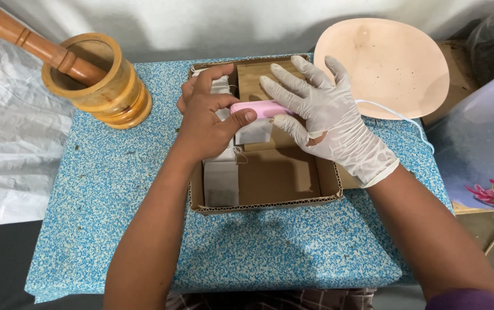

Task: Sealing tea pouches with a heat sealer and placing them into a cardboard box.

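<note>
My bare left hand (206, 115) grips a small pink handheld device (265, 108) over a shallow cardboard box (321, 178). A white paper sachet (254, 132) sits under the pink device. My right hand (330, 117) wears a white glove, its fingers spread, and its thumb rests against the pink device's right end. A thin white cord (399, 116) runs from behind the gloved hand toward the right. More white sachets (221, 181) lie in a row along the box's left side.
A wooden mortar (100, 77) with a wooden pestle (26, 39) stands at the table's back left. A pale peach plate (390, 63) lies at the back right. The table carries a blue speckled cloth (115, 189). White plastic sheeting (6, 132) lies to the left.
</note>
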